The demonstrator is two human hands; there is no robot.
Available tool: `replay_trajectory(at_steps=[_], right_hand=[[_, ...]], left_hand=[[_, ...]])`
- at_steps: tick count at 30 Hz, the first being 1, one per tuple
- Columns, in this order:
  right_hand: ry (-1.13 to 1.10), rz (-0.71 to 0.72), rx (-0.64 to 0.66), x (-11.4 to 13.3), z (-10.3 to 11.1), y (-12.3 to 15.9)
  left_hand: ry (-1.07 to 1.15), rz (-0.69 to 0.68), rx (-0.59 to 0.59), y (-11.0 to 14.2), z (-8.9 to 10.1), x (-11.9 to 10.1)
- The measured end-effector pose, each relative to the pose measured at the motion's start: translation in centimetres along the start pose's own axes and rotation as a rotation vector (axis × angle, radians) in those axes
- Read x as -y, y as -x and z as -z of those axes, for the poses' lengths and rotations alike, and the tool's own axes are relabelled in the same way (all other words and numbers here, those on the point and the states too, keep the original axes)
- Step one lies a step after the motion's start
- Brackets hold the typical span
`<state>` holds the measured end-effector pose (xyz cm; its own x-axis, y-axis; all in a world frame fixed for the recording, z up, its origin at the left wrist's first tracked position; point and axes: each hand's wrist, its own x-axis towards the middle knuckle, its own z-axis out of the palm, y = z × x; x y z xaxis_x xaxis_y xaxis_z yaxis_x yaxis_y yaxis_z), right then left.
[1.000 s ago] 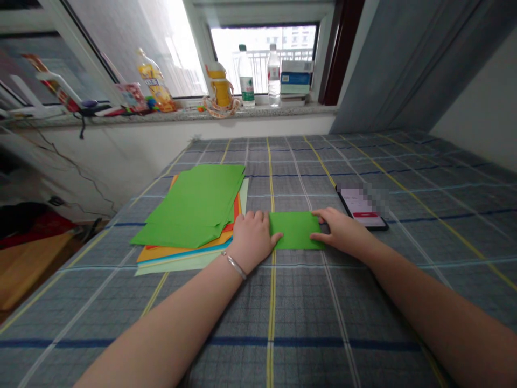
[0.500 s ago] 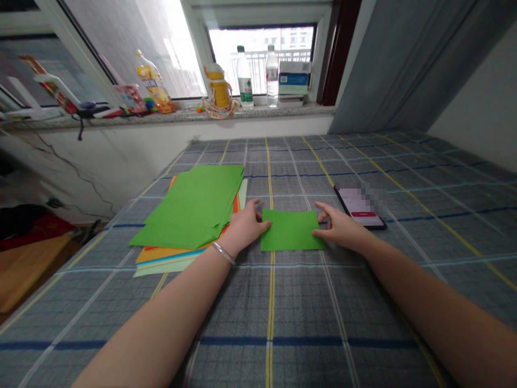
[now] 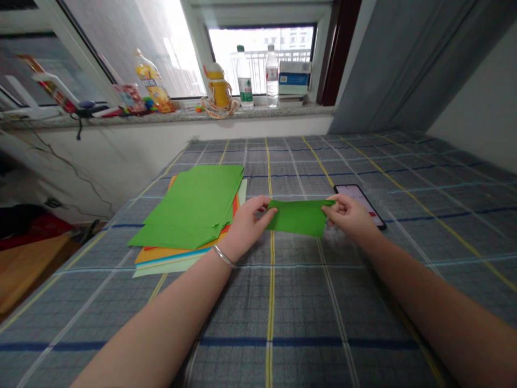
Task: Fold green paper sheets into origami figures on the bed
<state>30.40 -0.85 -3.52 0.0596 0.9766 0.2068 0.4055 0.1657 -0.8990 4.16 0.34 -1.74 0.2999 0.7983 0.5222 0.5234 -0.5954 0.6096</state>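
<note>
A small sheet of green paper is held up off the checked cover, pinched at its short ends and slightly bowed. My left hand grips its left end, and a silver bangle circles that wrist. My right hand grips the right end, just in front of a black smartphone. The phone lies face up, partly hidden by that hand and the sheet. To the left of my left hand lies a loose stack of coloured paper, with green sheets on top and orange, blue and pale sheets beneath.
A grey-blue checked cover with yellow and navy lines spreads under everything. Beyond its far edge, a stone windowsill holds several bottles, a yellow cup and a box. A grey curtain hangs at the right.
Both hands have closed on the green sheet and lifted it off the cover, so it now bows between them. The sheet looks narrower, and the phone is more covered.
</note>
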Motion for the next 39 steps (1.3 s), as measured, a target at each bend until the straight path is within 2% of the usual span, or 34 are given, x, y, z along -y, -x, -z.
replay_trajectory(at_steps=[3, 6, 8, 12, 16, 20, 25, 29, 39], right_hand=[[-0.086, 0.069, -0.061, 0.2, -0.2, 0.2], [0.076, 0.130, -0.106, 0.3, 0.1, 0.3], [0.204, 0.164, -0.106, 0.2, 0.3, 0.2], [0.424, 0.280, -0.011, -0.2, 0.9, -0.1], [0.568, 0.425, 0.060, -0.5, 1.3, -0.5], [0.626, 0.460, 0.089, -0.7, 1.6, -0.5], [0.741, 0.439, 0.239, -0.7, 1.5, -0.2], [0.812, 0.391, 0.306, -0.3, 1.7, 0.0], [0.962, 0.415, 0.283, 1.6, 1.9, 0.9]], left_hand=[[-0.013, -0.222, 0.028, 0.2, 0.4, -0.8], [-0.044, -0.399, 0.137, 0.3, 0.6, -1.4], [-0.071, -0.437, 0.228, 0.4, 0.4, -1.6], [-0.074, -0.398, 0.413, 0.6, -0.3, -1.9], [-0.073, -0.311, 0.534, 0.7, -0.6, -1.8], [-0.079, -0.283, 0.638, 0.7, -0.7, -1.2], [-0.190, -0.346, 0.667, 0.7, -0.7, -0.7], [-0.248, -0.380, 0.691, 0.6, -0.6, -0.9], [-0.283, -0.351, 0.706, 0.3, -0.3, -1.4]])
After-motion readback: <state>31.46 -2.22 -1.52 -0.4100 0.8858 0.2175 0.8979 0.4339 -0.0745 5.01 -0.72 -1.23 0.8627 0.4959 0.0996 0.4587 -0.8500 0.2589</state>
